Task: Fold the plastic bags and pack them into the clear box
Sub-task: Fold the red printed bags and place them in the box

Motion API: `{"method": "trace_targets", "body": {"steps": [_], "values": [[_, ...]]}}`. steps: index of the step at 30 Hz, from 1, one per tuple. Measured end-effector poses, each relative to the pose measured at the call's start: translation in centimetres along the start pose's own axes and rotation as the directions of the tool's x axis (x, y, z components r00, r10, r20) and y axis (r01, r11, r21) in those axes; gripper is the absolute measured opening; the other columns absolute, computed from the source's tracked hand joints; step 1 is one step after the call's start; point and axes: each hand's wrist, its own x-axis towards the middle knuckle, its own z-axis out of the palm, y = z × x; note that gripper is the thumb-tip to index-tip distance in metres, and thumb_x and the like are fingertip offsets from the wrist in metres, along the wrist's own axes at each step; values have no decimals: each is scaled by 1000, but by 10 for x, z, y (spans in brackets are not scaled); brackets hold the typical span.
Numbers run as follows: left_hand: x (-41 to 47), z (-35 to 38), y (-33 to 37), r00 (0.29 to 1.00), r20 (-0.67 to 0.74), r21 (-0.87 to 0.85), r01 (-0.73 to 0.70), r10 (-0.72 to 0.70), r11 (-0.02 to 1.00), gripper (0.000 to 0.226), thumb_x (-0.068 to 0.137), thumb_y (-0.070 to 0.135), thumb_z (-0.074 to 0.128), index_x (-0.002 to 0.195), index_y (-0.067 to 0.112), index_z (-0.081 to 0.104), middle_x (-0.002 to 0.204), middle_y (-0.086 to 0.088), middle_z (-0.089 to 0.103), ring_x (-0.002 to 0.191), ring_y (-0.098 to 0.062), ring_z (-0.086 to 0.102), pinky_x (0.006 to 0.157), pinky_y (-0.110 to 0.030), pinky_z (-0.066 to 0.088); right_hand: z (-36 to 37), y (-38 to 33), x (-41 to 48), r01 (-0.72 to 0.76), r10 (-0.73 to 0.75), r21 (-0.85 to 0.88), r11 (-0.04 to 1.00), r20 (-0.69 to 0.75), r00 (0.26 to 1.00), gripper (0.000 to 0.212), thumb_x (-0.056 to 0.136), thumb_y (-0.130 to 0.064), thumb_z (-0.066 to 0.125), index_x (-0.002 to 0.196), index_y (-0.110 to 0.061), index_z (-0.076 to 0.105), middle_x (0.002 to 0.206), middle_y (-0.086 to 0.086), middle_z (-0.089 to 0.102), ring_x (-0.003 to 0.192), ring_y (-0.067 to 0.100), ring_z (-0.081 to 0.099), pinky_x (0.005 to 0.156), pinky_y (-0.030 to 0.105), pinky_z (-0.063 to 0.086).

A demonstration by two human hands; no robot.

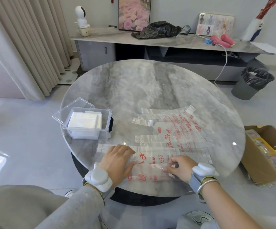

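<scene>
Head: plastic bag (151, 163) crosswise, handles (103, 148) leftward.

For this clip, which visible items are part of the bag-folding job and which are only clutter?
Job: left hand pressing and right hand pinching the printed bag; spread bags; clear box; folded bags inside.
Clutter: black bag, lined bin, cardboard box, round camera.

At the near edge of the round marble desk (134, 83), the left hand (117, 161) lies flat on a clear plastic bag (150, 169) with red print, while the right hand (178, 167) pinches a fold of it. Beyond them more bags (175, 129) lie spread out. To the left stands the clear box (106, 131), holding folded white bags (84, 121), with its lid (74, 108) propped behind it.
</scene>
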Motion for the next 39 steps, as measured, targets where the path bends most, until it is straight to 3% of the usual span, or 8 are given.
{"method": "trace_targets", "body": {"steps": [5,17,20,23,25,27,30,39], "values": [[-22,20,38,969,86,13,-232,230,973,59,101,43,36,151,13,32,159,-7,27,147,-23,24,119,-43,20,3,0,4,-6,9,66,998,-56,998,26,81,-55,66,83,-30,59,72,-20,46,65,-3,43,55,14,30],[-41,33,34,933,253,17,-271,258,963,73,102,58,25,156,11,10,164,-5,6,151,-19,4,116,-42,10,11,4,4,-69,72,35,997,-84,994,26,78,-59,64,72,-37,52,86,-7,56,72,11,55,56,22,33],[-40,33,34,932,258,7,-264,254,964,74,101,58,25,156,12,8,164,-4,4,151,-18,1,116,-42,9,9,1,0,-72,70,-12,997,-83,994,25,79,-57,64,84,-37,51,93,-6,57,80,15,57,64,26,41],[-40,34,34,930,259,-12,-267,261,964,75,101,59,25,156,13,5,164,-3,1,151,-18,-2,117,-43,7,3,-7,-6,40,-93,-148,988,-372,924,32,84,-43,67,108,-27,55,102,-8,56,94,15,53,78,29,45],[-40,34,35,932,255,-12,-265,259,964,75,101,59,25,156,12,5,164,-3,1,151,-18,-2,117,-43,8,0,-23,-15,146,-133,-19,989,-537,833,20,86,-32,67,102,-24,58,95,-10,58,87,12,54,74,28,45],[-40,36,34,932,254,-15,-262,257,965,75,101,60,24,156,12,6,164,-3,2,151,-18,-1,117,-43,7,4,-40,-17,161,-52,224,961,-429,902,6,91,-30,61,88,-26,59,82,-13,61,73,8,58,69,25,46],[-40,39,32,925,271,-3,-275,265,962,76,100,60,26,156,11,9,164,-4,4,151,-19,-1,117,-44,9,24,-55,-22,-23,39,497,868,-23,999,28,98,-31,50,79,-14,64,71,-1,70,58,17,66,60,29,54],[-40,35,34,931,255,-17,-267,263,963,75,101,59,24,156,11,6,164,-3,1,151,-18,-2,117,-43,8,8,-16,-16,-468,414,603,646,239,879,45,101,-29,42,71,-2,62,53,10,64,43,20,62,43,24,48]]}}
